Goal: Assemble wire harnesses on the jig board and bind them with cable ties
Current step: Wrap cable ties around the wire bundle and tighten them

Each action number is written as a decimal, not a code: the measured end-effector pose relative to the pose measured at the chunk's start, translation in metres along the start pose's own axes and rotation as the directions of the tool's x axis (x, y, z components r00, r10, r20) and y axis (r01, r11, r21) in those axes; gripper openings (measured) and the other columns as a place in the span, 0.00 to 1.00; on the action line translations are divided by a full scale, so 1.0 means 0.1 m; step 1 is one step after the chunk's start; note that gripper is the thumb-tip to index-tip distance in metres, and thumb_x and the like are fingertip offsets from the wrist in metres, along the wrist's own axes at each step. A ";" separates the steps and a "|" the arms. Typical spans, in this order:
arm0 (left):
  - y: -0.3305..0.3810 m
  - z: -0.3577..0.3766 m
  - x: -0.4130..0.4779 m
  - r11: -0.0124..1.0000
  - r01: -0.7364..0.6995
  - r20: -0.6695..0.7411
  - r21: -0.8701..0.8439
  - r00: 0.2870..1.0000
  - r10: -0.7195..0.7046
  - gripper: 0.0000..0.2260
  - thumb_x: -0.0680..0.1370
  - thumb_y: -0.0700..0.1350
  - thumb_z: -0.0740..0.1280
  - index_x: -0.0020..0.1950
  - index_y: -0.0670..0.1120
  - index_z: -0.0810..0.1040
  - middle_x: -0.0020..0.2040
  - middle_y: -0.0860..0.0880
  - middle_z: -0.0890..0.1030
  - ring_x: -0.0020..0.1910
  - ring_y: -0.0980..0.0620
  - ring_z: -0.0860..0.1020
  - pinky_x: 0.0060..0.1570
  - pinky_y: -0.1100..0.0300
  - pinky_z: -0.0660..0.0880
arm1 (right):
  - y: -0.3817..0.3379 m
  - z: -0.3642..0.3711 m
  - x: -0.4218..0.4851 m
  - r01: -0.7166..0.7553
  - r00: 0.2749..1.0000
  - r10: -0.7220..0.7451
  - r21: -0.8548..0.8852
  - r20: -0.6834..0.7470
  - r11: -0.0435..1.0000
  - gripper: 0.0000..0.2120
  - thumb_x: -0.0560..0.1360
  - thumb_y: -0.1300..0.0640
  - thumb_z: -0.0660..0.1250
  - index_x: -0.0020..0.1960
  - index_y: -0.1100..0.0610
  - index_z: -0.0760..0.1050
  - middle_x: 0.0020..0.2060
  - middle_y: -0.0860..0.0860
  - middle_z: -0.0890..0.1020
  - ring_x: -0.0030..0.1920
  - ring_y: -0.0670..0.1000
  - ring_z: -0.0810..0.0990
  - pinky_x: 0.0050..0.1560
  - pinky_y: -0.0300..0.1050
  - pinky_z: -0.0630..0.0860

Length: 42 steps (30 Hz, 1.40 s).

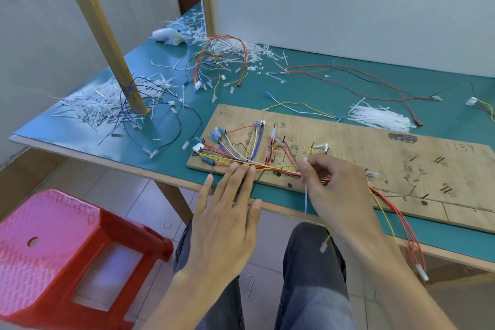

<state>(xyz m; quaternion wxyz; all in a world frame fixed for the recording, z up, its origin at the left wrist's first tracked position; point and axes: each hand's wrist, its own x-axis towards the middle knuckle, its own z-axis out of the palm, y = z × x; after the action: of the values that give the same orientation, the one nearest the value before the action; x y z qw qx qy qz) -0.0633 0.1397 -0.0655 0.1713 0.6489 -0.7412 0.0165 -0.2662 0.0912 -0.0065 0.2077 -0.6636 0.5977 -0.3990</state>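
1. Red, yellow and blue wires point(241, 162) lie gathered along the near edge of the plywood jig board point(375, 153); light and limp, likely to splay unless pressed down
2. Right hand point(329, 182) pinches a white cable tie point(306, 196) at the bundle; slick and springy, probably best held near its tail
3. Left hand point(227, 212) lies flat, straight fingertips on the wires
4. Table point(334, 88) edge runs just below the board; open room lies beyond, towards the spare ties point(380, 117)
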 end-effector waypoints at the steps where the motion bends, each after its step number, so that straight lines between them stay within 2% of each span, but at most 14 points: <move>1: 0.01 0.02 0.00 1.000 0.002 -0.004 0.005 1.000 -0.002 0.26 0.88 0.58 0.49 0.86 0.53 0.55 0.84 0.54 0.59 0.83 0.55 0.55 0.81 0.44 0.55 | 0.02 0.02 -0.01 0.009 1.000 -0.010 -0.016 -0.021 1.000 0.13 0.83 0.49 0.69 0.40 0.50 0.81 0.32 0.46 0.81 0.37 0.49 0.78 0.43 0.51 0.75; 3: 0.01 0.04 0.01 1.000 -0.005 -0.014 0.015 1.000 0.006 0.26 0.88 0.57 0.51 0.85 0.52 0.57 0.82 0.53 0.61 0.82 0.52 0.59 0.82 0.45 0.54 | 0.04 0.07 -0.04 0.031 0.997 -0.035 -0.065 -0.064 0.997 0.10 0.82 0.50 0.70 0.43 0.51 0.83 0.34 0.45 0.81 0.41 0.53 0.77 0.42 0.52 0.73; 6: 0.01 0.06 0.03 1.000 0.007 -0.009 0.024 1.000 -0.007 0.25 0.88 0.57 0.52 0.85 0.52 0.58 0.80 0.52 0.63 0.81 0.50 0.60 0.81 0.44 0.55 | -0.04 0.12 -0.05 0.094 0.963 -0.125 -0.137 -0.238 0.986 0.08 0.82 0.52 0.71 0.48 0.55 0.85 0.45 0.47 0.81 0.49 0.55 0.75 0.49 0.43 0.66; 8: 0.01 0.07 0.04 1.000 0.012 -0.009 0.025 1.000 -0.012 0.25 0.88 0.57 0.50 0.84 0.52 0.59 0.79 0.52 0.64 0.81 0.50 0.60 0.81 0.43 0.56 | -0.16 0.19 -0.04 0.196 0.896 -0.207 -0.070 -0.392 0.978 0.07 0.83 0.53 0.71 0.49 0.56 0.84 0.46 0.48 0.80 0.48 0.52 0.74 0.48 0.41 0.67; 10: 0.01 0.07 0.03 1.000 0.005 -0.023 0.013 1.000 -0.004 0.25 0.88 0.57 0.50 0.84 0.51 0.61 0.79 0.52 0.65 0.81 0.50 0.61 0.80 0.43 0.57 | -0.31 0.34 0.04 0.268 0.867 -0.200 0.090 -0.456 0.959 0.08 0.83 0.53 0.71 0.49 0.56 0.83 0.42 0.48 0.81 0.43 0.50 0.77 0.43 0.41 0.72; 12: 0.01 0.06 0.02 1.000 0.001 -0.040 -0.007 0.999 -0.001 0.25 0.88 0.56 0.49 0.84 0.51 0.62 0.80 0.52 0.65 0.81 0.50 0.61 0.80 0.42 0.57 | -0.43 0.52 0.17 0.238 0.889 -0.093 0.280 -0.449 0.930 0.08 0.84 0.52 0.70 0.50 0.55 0.83 0.39 0.48 0.82 0.38 0.51 0.81 0.40 0.48 0.77; 14: 0.01 0.06 0.02 1.000 0.004 -0.042 -0.013 0.999 -0.005 0.25 0.87 0.56 0.49 0.84 0.52 0.61 0.80 0.53 0.65 0.81 0.52 0.60 0.80 0.42 0.58 | -0.48 0.68 0.29 0.182 0.905 -0.021 0.344 -0.424 0.921 0.09 0.83 0.52 0.69 0.51 0.56 0.83 0.39 0.50 0.83 0.38 0.53 0.82 0.41 0.54 0.79; 19: -0.04 0.09 0.04 1.000 -0.010 -0.046 -0.025 0.999 0.009 0.24 0.87 0.56 0.53 0.83 0.53 0.61 0.80 0.54 0.65 0.81 0.52 0.60 0.81 0.44 0.58 | -0.40 0.91 0.42 0.210 0.894 -0.119 0.169 -0.433 0.963 0.06 0.83 0.59 0.71 0.53 0.61 0.83 0.46 0.52 0.84 0.46 0.50 0.82 0.48 0.50 0.80; 23: -0.05 0.10 0.03 0.999 -0.029 -0.061 -0.032 0.998 0.027 0.24 0.86 0.55 0.55 0.82 0.51 0.64 0.79 0.53 0.66 0.80 0.51 0.62 0.81 0.45 0.57 | -0.31 1.01 0.37 0.191 0.939 -0.153 0.097 -0.308 0.977 0.05 0.82 0.60 0.71 0.55 0.60 0.83 0.47 0.51 0.84 0.47 0.52 0.81 0.50 0.54 0.79; 29: -0.06 0.10 0.03 0.999 -0.025 -0.082 -0.039 0.996 0.021 0.24 0.86 0.56 0.55 0.81 0.52 0.65 0.78 0.53 0.67 0.80 0.51 0.63 0.80 0.45 0.58 | -0.29 1.00 0.42 0.119 0.977 -0.087 0.164 -0.193 0.979 0.04 0.85 0.56 0.66 0.53 0.55 0.78 0.43 0.49 0.83 0.43 0.56 0.80 0.46 0.60 0.79; 33: -0.05 0.10 0.03 0.999 -0.035 -0.100 -0.042 0.995 0.031 0.24 0.86 0.55 0.57 0.81 0.49 0.67 0.77 0.52 0.69 0.80 0.50 0.63 0.80 0.45 0.58 | -0.29 1.01 0.43 0.087 0.991 -0.073 0.131 -0.113 0.988 0.04 0.85 0.56 0.65 0.52 0.52 0.75 0.37 0.47 0.83 0.42 0.56 0.81 0.47 0.59 0.78; 38: -0.04 0.05 0.04 0.995 -0.030 -0.092 -0.090 0.995 0.022 0.23 0.85 0.55 0.58 0.80 0.50 0.67 0.76 0.53 0.68 0.79 0.50 0.64 0.80 0.47 0.57 | -0.31 1.00 0.40 0.030 0.996 -0.015 0.173 -0.089 0.985 0.03 0.82 0.57 0.70 0.51 0.51 0.77 0.39 0.43 0.85 0.48 0.53 0.84 0.53 0.59 0.80; 40: -0.05 0.01 0.05 0.989 -0.021 -0.076 -0.144 0.997 0.010 0.23 0.85 0.57 0.59 0.79 0.52 0.68 0.76 0.54 0.67 0.78 0.50 0.64 0.80 0.48 0.60 | -0.30 1.01 0.41 0.021 0.998 -0.009 0.174 -0.068 0.985 0.03 0.82 0.56 0.71 0.49 0.51 0.78 0.41 0.43 0.84 0.48 0.53 0.83 0.51 0.58 0.81; 42: -0.08 -0.05 0.05 0.974 -0.013 -0.066 -0.225 0.998 -0.002 0.23 0.85 0.58 0.61 0.79 0.53 0.70 0.75 0.55 0.68 0.76 0.51 0.66 0.77 0.52 0.65 | -0.29 1.01 0.42 0.027 0.996 -0.015 0.137 -0.085 0.990 0.02 0.81 0.54 0.72 0.49 0.50 0.81 0.43 0.47 0.82 0.45 0.48 0.80 0.50 0.52 0.79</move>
<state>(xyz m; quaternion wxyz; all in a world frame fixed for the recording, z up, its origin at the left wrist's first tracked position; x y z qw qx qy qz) -0.0545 0.1344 -0.0608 0.2682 0.6222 -0.7340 -0.0459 -0.1712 0.0367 -0.0329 0.2236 -0.6365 0.5700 -0.4690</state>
